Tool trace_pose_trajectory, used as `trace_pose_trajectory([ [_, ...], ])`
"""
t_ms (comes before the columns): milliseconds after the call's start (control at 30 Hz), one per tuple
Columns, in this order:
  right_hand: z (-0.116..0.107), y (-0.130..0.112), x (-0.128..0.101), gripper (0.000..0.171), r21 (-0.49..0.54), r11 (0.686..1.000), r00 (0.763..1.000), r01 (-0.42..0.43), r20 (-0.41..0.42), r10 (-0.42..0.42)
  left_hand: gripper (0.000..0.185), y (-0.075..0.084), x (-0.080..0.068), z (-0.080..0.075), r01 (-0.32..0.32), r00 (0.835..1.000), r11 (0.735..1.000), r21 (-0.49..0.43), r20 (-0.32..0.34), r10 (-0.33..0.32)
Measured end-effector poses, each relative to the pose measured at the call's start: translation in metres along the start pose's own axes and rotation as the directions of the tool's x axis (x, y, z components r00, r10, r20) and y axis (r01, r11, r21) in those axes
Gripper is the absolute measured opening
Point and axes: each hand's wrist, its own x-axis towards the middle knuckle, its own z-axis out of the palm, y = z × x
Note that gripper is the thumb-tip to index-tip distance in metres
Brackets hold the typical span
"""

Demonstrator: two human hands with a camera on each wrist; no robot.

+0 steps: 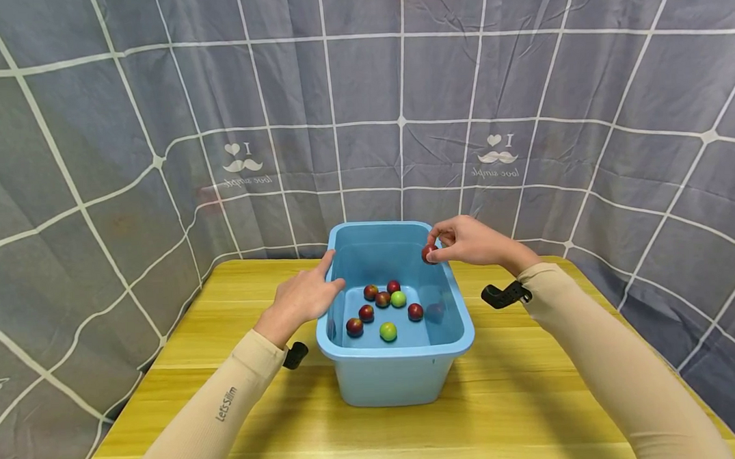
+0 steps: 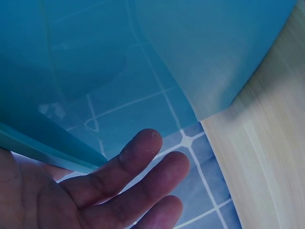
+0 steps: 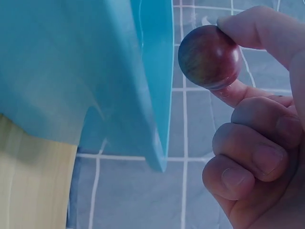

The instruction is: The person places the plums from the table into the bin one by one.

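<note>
The right hand [image 1: 474, 242], right of centre in the head view, has its grip pinched on a small red fruit [image 1: 429, 253] between thumb and forefinger, the other fingers curled beneath; the fruit hangs over the far right rim of the blue tub [image 1: 460, 335]. The right wrist view shows the same pinch on the fruit [image 3: 209, 57], beside the tub's edge [image 3: 159, 86]. The left hand [image 1: 303, 297] rests on the tub's left rim with its grip released, fingers [image 2: 143, 152] straight and holding nothing. The tub stands at mid-frame on the yellow wooden counter [image 1: 181, 333]; inside lie more red fruits [image 1: 366, 313] and two green ones [image 1: 388, 331]. The left sleeve [image 1: 227, 403], lower left, reads "LetsSlim". The grey checked cloth [image 1: 123, 130] behind carries a moustache mark with "I" and a heart, and mirrored script that seems to read "love simple".
</note>
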Motion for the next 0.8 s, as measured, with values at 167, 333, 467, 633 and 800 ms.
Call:
trace_pose_trajectory([
  [167, 0.005, -0.009, 0.009, 0.019, -0.008, 1.000, 0.999, 0.013, 0.036, -0.013, 0.074, 0.000, 0.001, 0.001, -0.001, 1.000, 1.000, -0.003, 0.005, 0.001],
  [333, 0.010, -0.016, 0.021, 0.019, -0.031, 0.998, 0.996, 0.056, 0.070, -0.053, 0.073, -0.002, 0.000, 0.002, -0.001, 1.000, 1.000, -0.004, 0.005, 0.001],
  [467, 0.013, -0.022, 0.031, 0.018, -0.059, 0.995, 0.993, 0.075, 0.097, -0.069, 0.073, -0.002, 0.001, 0.002, 0.000, 1.000, 1.000, 0.000, 0.003, 0.000],
  [633, 0.017, -0.029, 0.044, 0.018, -0.085, 0.991, 0.985, 0.101, 0.145, -0.088, 0.073, -0.002, 0.002, 0.001, 0.007, 1.000, 1.000, 0.007, 0.007, -0.007],
  [800, 0.021, -0.033, 0.056, 0.016, -0.098, 0.991, 0.980, 0.092, 0.187, -0.073, 0.073, -0.001, 0.003, 0.002, 0.010, 1.000, 1.000, 0.014, -0.002, -0.010],
])
